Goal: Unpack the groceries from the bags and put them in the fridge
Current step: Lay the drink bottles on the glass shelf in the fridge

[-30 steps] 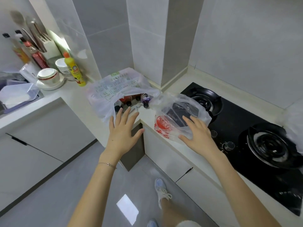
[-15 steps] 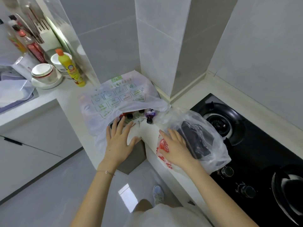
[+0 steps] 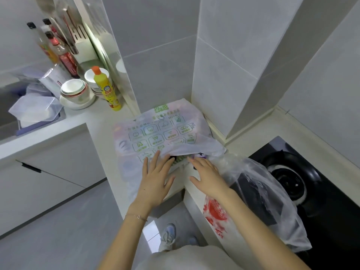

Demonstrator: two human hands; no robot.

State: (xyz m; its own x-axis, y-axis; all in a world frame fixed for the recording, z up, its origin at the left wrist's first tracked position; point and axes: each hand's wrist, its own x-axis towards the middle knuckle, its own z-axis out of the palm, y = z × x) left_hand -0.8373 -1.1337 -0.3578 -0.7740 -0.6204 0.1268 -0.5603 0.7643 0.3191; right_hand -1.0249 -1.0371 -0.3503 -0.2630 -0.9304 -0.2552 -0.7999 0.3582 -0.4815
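Leftward, sink edge: we log a clear plastic tub (image 3: 37, 108), thin-walled and boxy, sitting at the sink.
Back corner: sauce bottles (image 3: 58, 51) with dark caps, and a white slotted knife block (image 3: 79, 38) against the wall.
Crockery: stacked white bowls (image 3: 75, 90), glossy, on a plate; just beside them a yellow squeeze bottle (image 3: 107, 92) with an orange cap, upright.
Counter: pale, smooth worktop (image 3: 101, 121), bending round an inner corner; flat grey cabinet fronts (image 3: 48, 172) below.
Printed bag (image 3: 161, 131): milky, thin plastic with green print, lying on the counter in the corner, against the tiled pillar (image 3: 224, 75); its mouth faces us.
Bag mouth: we glimpse dark and purple contents (image 3: 200, 155), too covered to name.
Left hand (image 3: 153, 180): flat on the printed bag's near edge, fingers straight and spread, pinching nothing; a thin bracelet (image 3: 138, 217) at the wrist.
Right hand (image 3: 208, 178): fingers straight and loosely apart, tips at the bag's mouth, gripping nothing that we can see.
Clear bag (image 3: 272, 221): crinkled, see-through, red print low on its side; it sits just right of the printed bag, overhanging the counter edge, with a dark block (image 3: 253, 193) inside.
Hob (image 3: 331, 211): black glass, with a round burner (image 3: 288, 182) close behind the clear bag.
Room: grey wall tiles, glossy grey floor (image 3: 68, 230).
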